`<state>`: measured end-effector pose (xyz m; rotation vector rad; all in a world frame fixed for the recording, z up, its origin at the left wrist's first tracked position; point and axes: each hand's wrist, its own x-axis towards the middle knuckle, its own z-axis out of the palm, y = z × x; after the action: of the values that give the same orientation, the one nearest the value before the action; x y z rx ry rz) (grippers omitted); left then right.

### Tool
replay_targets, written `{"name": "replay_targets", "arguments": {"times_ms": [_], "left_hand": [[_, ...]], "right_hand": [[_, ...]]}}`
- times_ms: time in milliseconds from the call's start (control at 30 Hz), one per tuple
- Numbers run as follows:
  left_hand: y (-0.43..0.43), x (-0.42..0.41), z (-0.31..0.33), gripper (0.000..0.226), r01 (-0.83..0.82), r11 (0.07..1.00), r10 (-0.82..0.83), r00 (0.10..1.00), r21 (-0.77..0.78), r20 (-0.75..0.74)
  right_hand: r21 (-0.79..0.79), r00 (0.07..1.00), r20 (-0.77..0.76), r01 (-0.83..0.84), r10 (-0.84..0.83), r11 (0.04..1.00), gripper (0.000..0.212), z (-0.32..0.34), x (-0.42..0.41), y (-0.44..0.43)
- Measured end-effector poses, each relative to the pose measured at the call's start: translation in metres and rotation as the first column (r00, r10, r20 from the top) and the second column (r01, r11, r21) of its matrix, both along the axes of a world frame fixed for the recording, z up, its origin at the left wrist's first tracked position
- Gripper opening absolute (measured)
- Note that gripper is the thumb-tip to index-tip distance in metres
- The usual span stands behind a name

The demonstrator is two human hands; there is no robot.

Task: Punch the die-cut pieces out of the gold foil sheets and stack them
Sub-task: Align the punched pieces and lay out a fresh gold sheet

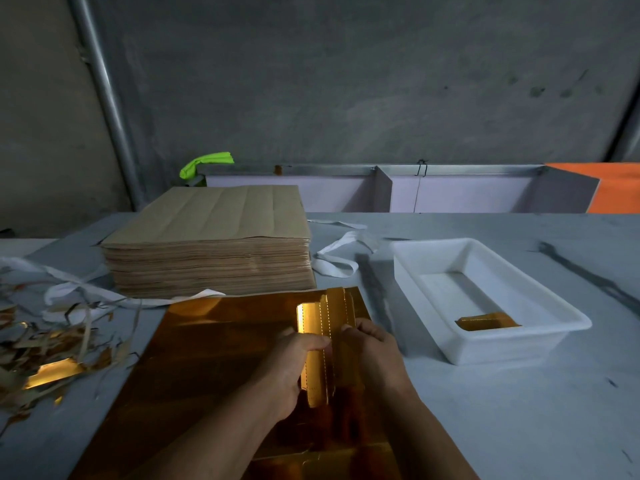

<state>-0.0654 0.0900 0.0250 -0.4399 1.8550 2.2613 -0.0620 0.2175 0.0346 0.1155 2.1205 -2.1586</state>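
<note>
A large gold foil sheet (pixel 214 368) lies flat on the grey table in front of me. Over its right part I hold a long die-cut gold piece (pixel 320 320) with perforated edges. My left hand (pixel 291 368) grips its left side, thumb across the top. On the piece's right side my right hand (pixel 374 355) pinches it with curled fingers. A white plastic tray (pixel 561 317) to the right holds a small stack of gold pieces (pixel 488 321).
A tall stack of sheets, brown side up (pixel 207 244), stands behind the foil sheet. Gold and brown scrap strips (pixel 45 351) pile up at the left. White straps (pixel 343 251) lie between the stack and the tray. Beyond the table are partitioned bins.
</note>
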Motion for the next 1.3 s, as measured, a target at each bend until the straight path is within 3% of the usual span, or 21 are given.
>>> {"name": "replay_targets", "arguments": {"times_ms": [100, 267, 367, 467, 633, 767, 867, 1100, 1300], "left_hand": [[-0.002, -0.002, 0.0, 0.056, -0.015, 1.0, 0.015, 1.0, -0.013, -0.006], [-0.006, -0.001, 0.007, 0.044, 0.065, 0.998, -0.065, 0.997, 0.015, 0.039], [-0.005, 0.003, 0.008, 0.056, 0.096, 0.995, -0.097, 0.994, 0.028, 0.05], [-0.004, 0.004, 0.009, 0.053, 0.108, 0.994, -0.109, 0.992, 0.016, 0.056], [-0.001, 0.001, 0.01, 0.027, 0.082, 0.989, -0.081, 0.997, -0.12, 0.018], [0.003, 0.001, 0.008, 0.021, 0.059, 0.986, -0.063, 0.998, -0.154, -0.022], [0.005, 0.0, 0.005, 0.022, 0.06, 0.986, -0.064, 0.998, -0.155, -0.022], [-0.001, -0.004, -0.001, 0.035, 0.174, 0.975, -0.168, 0.984, -0.135, 0.056], [-0.007, -0.009, -0.009, 0.028, 0.127, 0.988, -0.121, 0.99, -0.092, 0.066]], "right_hand": [[-0.088, 1.0, 0.005, -0.006, 0.006, 0.996, 0.016, -0.002, 0.001, 0.002], [-0.344, 0.991, 0.073, -0.082, 0.114, 0.935, 0.032, 0.003, 0.002, 0.009], [-0.333, 0.995, 0.054, -0.067, 0.089, 0.941, 0.046, 0.001, -0.001, 0.01], [-0.351, 0.996, 0.046, -0.06, 0.081, 0.934, 0.05, -0.004, -0.002, 0.011], [-0.314, 0.998, -0.009, -0.068, 0.068, 0.947, 0.039, -0.008, -0.002, 0.013], [-0.145, 0.997, -0.07, 0.011, -0.022, 0.989, 0.015, -0.01, -0.003, 0.002], [-0.073, 0.994, -0.083, 0.068, -0.074, 0.995, 0.016, -0.012, -0.002, -0.003], [-0.305, 0.978, 0.115, 0.201, -0.174, 0.931, 0.015, -0.01, -0.006, 0.004], [-0.281, 0.976, 0.112, 0.211, -0.186, 0.936, 0.012, -0.008, -0.008, 0.009]]}}
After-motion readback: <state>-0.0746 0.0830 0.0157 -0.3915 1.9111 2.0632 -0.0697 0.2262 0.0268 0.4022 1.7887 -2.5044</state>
